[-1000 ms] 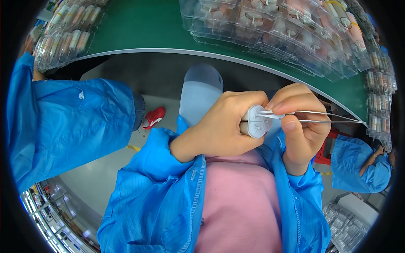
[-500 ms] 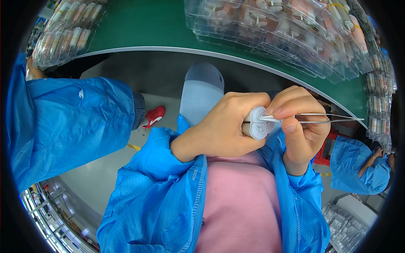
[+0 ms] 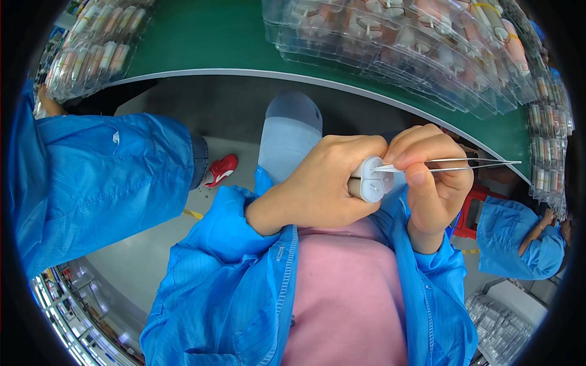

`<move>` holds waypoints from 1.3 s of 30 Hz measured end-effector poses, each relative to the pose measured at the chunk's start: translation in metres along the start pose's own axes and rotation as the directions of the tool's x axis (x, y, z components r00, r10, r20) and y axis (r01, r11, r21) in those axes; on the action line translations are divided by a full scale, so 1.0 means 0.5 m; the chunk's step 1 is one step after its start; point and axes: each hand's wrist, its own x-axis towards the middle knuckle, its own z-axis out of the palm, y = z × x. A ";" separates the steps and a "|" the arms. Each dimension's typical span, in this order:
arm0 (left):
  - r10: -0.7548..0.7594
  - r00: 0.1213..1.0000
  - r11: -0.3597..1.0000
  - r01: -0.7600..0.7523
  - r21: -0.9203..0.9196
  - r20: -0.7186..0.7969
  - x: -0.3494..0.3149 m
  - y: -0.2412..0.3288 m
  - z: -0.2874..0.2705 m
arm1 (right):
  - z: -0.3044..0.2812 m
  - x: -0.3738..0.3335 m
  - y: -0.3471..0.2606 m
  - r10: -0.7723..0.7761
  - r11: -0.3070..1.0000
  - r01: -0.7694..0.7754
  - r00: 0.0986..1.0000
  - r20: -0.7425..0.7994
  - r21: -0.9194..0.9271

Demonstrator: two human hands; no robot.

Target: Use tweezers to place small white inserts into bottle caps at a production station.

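Observation:
In my left hand (image 3: 326,180), fingers wrapped round it, sits a pale double-barrelled plastic piece (image 3: 372,190) with two round white ends facing right. My right hand (image 3: 434,174) pinches a pair of thin metal tweezers (image 3: 452,165) between thumb and fingers. The tweezers' white-looking tips reach the upper round end of the piece; whether they hold anything there is too small to tell. Their other end sticks out to the right, past my knuckles. Both hands are held close together above my lap, in front of the green table's edge.
Stacked clear plastic trays (image 3: 397,55) with pinkish and white tubes stand on the green table (image 3: 201,39). More filled trays (image 3: 97,52) lie at the far left. A co-worker's blue-clad body (image 3: 116,177) is at my left, another person (image 3: 519,238) at the right near a red stool (image 3: 470,210).
The tweezers' shafts have tilted a little, and both hands have shifted slightly left. The plastic piece has turned slightly in my left hand.

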 end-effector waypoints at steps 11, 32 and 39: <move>0.015 1.000 1.000 -0.015 -0.015 0.023 0.001 0.004 -0.007 | 0.005 -0.003 0.004 -0.021 0.999 0.023 0.999 -0.034 0.044; 0.092 0.991 0.980 -0.072 0.183 -0.101 -0.001 0.005 0.001 | 0.012 -0.007 -0.012 -0.164 0.949 0.155 0.986 -0.010 -0.275; 0.152 0.971 0.954 -0.096 0.284 -0.185 -0.001 -0.001 0.000 | 0.026 -0.015 -0.011 -0.230 0.911 0.208 0.973 -0.019 -0.356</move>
